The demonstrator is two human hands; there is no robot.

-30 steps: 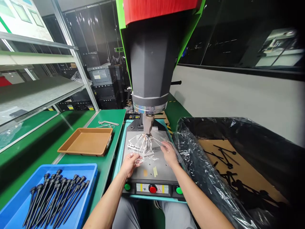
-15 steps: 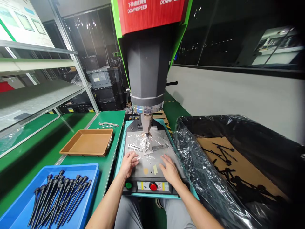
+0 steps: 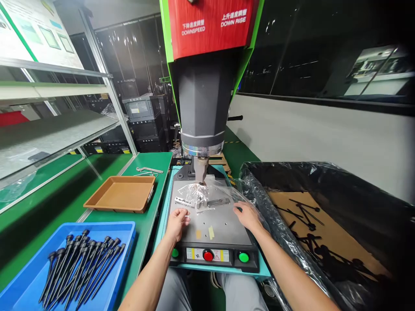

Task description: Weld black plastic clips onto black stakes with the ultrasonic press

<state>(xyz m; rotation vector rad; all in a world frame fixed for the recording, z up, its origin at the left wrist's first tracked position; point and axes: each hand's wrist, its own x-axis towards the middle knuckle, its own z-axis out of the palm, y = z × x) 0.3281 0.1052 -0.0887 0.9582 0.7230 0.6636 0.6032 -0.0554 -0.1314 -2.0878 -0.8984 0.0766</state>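
My left hand [image 3: 177, 222] is at the left front of the grey machine plate [image 3: 214, 231]. Its fingers are curled at the near edge of a clear plastic film [image 3: 191, 190], the thin edge hard to make out. On the plate's right side, my right hand [image 3: 249, 216] has thumb and fingers closed on the film's right part. The film covers a small metal fixture [image 3: 218, 202] and bunches up shiny in the middle. Directly above that bunch stands the metal tool head [image 3: 200, 169] of the press [image 3: 202, 95]; whether they touch I cannot tell.
Left, a blue tray [image 3: 129, 242] holds several black rods with thick heads [image 3: 86, 259], behind it a brown tray [image 3: 121, 194] and wrenches [image 3: 149, 170]. Right, a plastic-lined bin [image 3: 275, 216] contains more black rods. Red [image 3: 208, 255] and green [image 3: 243, 257] buttons line the plate's front.
My right hand has moved right and slightly away from me, its fingers now curled, uncovering the right green button. My left hand stays nearly in place. The view has tilted up slightly.
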